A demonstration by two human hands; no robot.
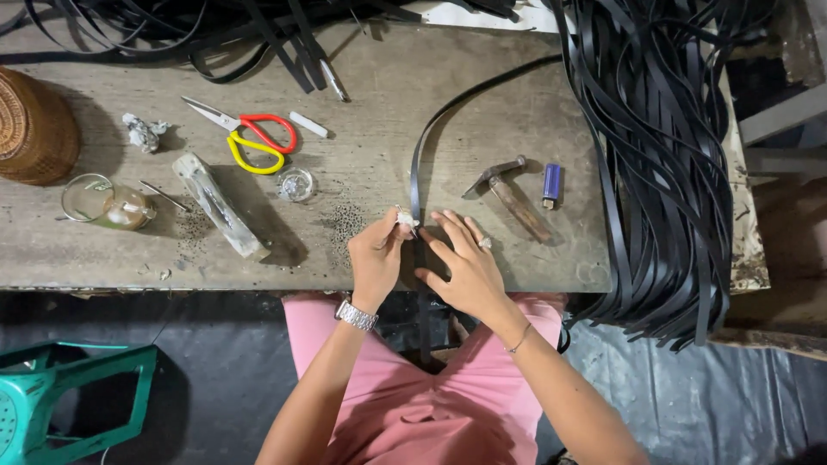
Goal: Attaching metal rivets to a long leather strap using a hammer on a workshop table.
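Pinching a small pale lump [405,220] against the strap [414,176], the left hand [377,258] has its fingers closed on it; the right hand [465,263] lies spread, fingers flat, pressing the strap at the bench [362,164] edge (empty otherwise). The strap could slide if that pressure eases. No labels show; a blue lighter [551,183] lies beside the hammer [512,194].
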